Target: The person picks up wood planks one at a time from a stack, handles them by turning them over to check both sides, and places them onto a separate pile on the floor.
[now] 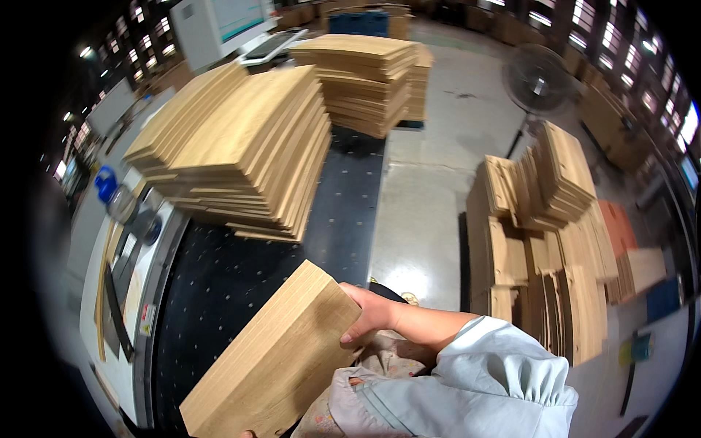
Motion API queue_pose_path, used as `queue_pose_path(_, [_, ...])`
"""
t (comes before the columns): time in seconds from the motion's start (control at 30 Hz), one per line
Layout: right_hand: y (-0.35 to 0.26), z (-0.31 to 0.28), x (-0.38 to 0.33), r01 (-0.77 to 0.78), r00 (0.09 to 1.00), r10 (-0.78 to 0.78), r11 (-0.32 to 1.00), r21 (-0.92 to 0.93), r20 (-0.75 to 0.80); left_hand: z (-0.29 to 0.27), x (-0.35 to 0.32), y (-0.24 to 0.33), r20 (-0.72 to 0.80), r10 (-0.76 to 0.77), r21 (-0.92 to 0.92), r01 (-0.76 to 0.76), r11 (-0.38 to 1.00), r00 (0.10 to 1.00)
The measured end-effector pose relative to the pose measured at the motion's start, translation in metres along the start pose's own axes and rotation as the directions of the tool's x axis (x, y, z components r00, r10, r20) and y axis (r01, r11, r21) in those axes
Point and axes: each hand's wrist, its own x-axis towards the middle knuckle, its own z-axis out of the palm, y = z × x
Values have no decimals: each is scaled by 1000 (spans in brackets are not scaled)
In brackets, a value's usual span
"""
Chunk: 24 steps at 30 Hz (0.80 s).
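A short stack of light wood boards (285, 358) is tilted in front of me, its layered edges facing up and left. My right hand (372, 314) is closed around the upper right end of this stack, thumb on the broad face. Only a fingertip of my left hand (248, 434) shows, against the stack's lower end at the bottom rim; the rest is out of view. Beneath the stack lies a black table surface with small pale dots (219, 277). Beyond it on the same table stand tall piles of similar boards (248, 146).
Another board pile (358, 80) stands farther back near a monitor (226, 25). At left, a bottle with a blue lid (128, 208) sits on a white side ledge. To the right are stacked wooden pieces (540, 248) and a standing fan (538, 84) on the grey floor.
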Motion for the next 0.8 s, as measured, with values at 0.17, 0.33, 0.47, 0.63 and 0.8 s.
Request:
queue_pose_path(0.17, [-25,-8,-82,-91,965,171,929,359,-198,43,23,62,351,-243,168,195,966,904])
queue_pose_path(0.33, [-19,-32,-178,102,910,149,825,556,-388,151,62,71,709,-417,301,292,908,569])
queue_pose_path(0.47, [-14,-41,-234,241,814,167,773,586,-556,240,68,63,778,-461,363,293,885,428])
queue_pose_path(0.63, [15,-91,-302,438,672,141,717,543,-728,364,44,50,943,-312,277,243,930,119])
queue_pose_path(0.8, [3,-122,-349,628,451,132,655,420,-883,440,3,38,966,-256,258,254,932,-44])
